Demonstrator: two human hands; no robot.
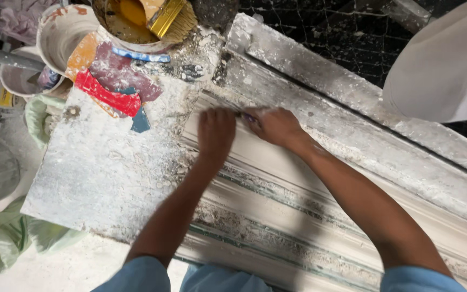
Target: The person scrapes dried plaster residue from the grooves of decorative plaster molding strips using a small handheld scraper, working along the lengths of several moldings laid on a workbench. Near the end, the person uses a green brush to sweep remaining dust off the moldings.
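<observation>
Head view, long white plaster moulding (309, 216) with ribbed grooves lying diagonally on dusty workbench (98, 178), left hand (216, 132) pressed flat on its end, right hand (274, 125) pinching small tool (246, 116), paint tub (131, 27) beyond, bare bench leftward.

Bare slab (104, 178) left of the hands lies open; buckets (66, 32) and scrapers (109, 97) crowd its far edge.

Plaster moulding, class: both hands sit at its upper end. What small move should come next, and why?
Probably a short stroke down along the groove. The left hand presses the plaster moulding flat, the right hand grips a thin tool at the same end, and rough crust lies further down.
</observation>
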